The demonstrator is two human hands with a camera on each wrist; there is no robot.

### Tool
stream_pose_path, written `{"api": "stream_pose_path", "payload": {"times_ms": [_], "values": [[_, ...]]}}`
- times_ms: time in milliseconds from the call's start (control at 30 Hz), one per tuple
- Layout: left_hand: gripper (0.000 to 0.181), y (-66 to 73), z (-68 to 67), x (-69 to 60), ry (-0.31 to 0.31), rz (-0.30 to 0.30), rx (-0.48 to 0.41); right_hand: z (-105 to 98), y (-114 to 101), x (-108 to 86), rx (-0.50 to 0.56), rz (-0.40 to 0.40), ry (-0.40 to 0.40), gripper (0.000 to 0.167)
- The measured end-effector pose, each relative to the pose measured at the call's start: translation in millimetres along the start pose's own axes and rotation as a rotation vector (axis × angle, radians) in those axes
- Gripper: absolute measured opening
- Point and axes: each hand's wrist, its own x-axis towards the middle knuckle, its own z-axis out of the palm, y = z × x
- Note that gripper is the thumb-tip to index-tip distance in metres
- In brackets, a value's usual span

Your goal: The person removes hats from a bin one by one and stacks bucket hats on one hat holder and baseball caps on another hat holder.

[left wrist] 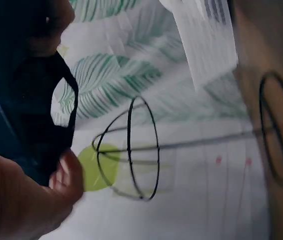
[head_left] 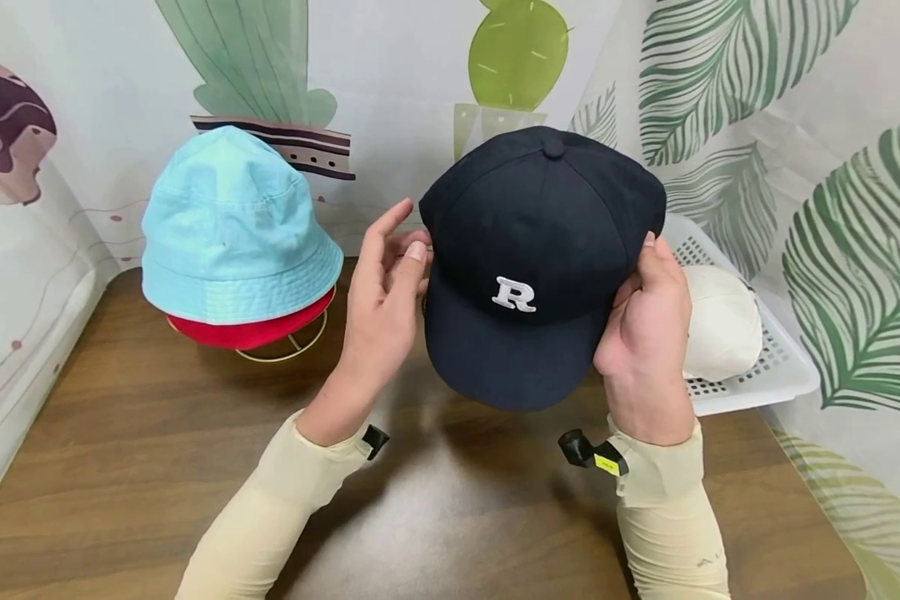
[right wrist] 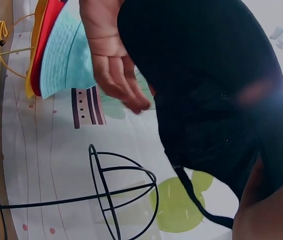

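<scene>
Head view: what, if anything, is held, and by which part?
Dark cap, its side edge in the right hand; whether the left hand grips is unclear.

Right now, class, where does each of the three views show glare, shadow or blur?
Head: pale glare on the wooden table, dark shadows beside the cream sleeves, the white R on the navy cap crisp; left wrist: dim and soft, the left hand and cap blurred; right wrist: a bluish haze over the cap toward the picture's right edge.
</scene>
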Motion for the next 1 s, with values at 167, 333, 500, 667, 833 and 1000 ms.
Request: {"api": "stream_pose_path", "payload": {"times_ms": [167, 333, 500, 667, 833, 1000], "values": [[0.041, 1.7, 5.4, 4.8, 0.065, -0.076, -0.251, 1.1, 2.3, 2.2, 0.027, 0.031, -0.051, 0.027], [0.040, 0.0, 7.5, 10.1, 0.106, -0.024, -0.337, 1.5, 5.5, 3.1, 0.003, 0.027, -0.108, 0.028], [0.045, -2.1, 7.4, 15.1, 0.086, 0.029, -0.340, 2.7, 10.6, 6.5, -0.047, -0.023, -0.160, 0.029], [0.046, -5.3, 5.4, 22.2, 0.065, 0.055, -0.336, 4.2, 17.3, 13.7, -0.078, -0.046, -0.176, 0.031], [0.047, -14.6, 4.1, 33.6, 0.060, 0.074, -0.329, 3.7, 26.0, 28.5, -0.077, -0.015, -0.224, 0.036], [0.048, -31.6, 2.7, 42.8, 0.046, 0.093, -0.295, 0.1, 36.8, 46.5, -0.081, 0.012, -0.268, 0.037]]}}
